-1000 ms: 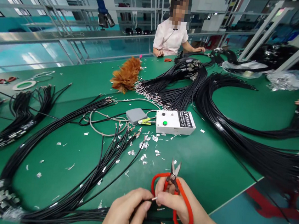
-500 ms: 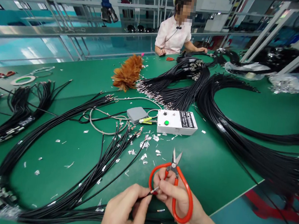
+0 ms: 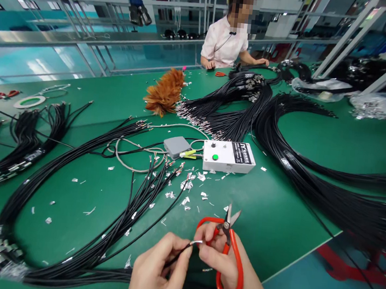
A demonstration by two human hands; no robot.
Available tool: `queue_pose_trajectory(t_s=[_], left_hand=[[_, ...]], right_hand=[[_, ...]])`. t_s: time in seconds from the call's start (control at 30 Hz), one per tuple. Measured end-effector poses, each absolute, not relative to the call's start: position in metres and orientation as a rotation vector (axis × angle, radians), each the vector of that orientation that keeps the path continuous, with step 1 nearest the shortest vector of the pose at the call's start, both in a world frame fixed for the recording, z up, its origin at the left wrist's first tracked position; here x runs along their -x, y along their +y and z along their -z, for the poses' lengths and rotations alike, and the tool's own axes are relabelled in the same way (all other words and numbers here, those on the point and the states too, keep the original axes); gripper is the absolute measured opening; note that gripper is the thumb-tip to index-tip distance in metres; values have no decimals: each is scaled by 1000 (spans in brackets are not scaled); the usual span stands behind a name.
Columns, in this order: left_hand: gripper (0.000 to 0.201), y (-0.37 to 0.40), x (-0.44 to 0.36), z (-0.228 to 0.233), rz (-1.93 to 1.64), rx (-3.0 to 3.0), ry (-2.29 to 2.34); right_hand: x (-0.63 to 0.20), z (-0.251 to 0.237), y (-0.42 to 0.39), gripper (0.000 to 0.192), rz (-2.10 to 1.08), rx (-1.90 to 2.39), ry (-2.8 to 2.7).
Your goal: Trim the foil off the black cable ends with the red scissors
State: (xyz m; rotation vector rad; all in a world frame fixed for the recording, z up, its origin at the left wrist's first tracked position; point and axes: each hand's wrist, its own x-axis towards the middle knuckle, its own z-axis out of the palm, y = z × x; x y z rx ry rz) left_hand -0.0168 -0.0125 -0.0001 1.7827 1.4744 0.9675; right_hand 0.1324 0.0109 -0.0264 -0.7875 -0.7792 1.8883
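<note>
My left hand (image 3: 157, 272) pinches a black wire (image 3: 176, 254) by its end, while my right hand (image 3: 223, 265) grips red scissors (image 3: 228, 254) and touches the wire's tip above the green table (image 3: 275, 217).

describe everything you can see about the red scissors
The red scissors are small snips with big, looping red handles, plastic-coated by the look, and short silvery metal blades. The blades stand slightly open, tips pointing up and away from the person. They hang on the right hand, whose fingers pass through a handle loop, above the green table near its front edge. That hand's fingertips also pinch the metal tip of a thin black wire held by the left hand.
</note>
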Motion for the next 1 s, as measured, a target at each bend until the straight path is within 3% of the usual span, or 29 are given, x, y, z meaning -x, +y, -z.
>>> queue_pose_trajectory(t_s=[0.47,0.6,0.7,0.83,1.0], left_hand=[[16,-18,6,6,-1120,-2255,1717],[8,-20,3,-1,-1088,-1673,1644],[26,-18,7,-7,-894,-1131,1500],[44,-13,17,-6,-745,-872,1316],[47,-8,21,-14,-771,-698,1308]], right_hand=[[-121,19,9,35,-1797,941,-649],[-122,20,9,33,-1776,944,-667],[-122,19,11,33,-1789,951,-692],[-121,17,15,32,-1767,981,-762],[-127,17,22,34,-1664,1079,-887]])
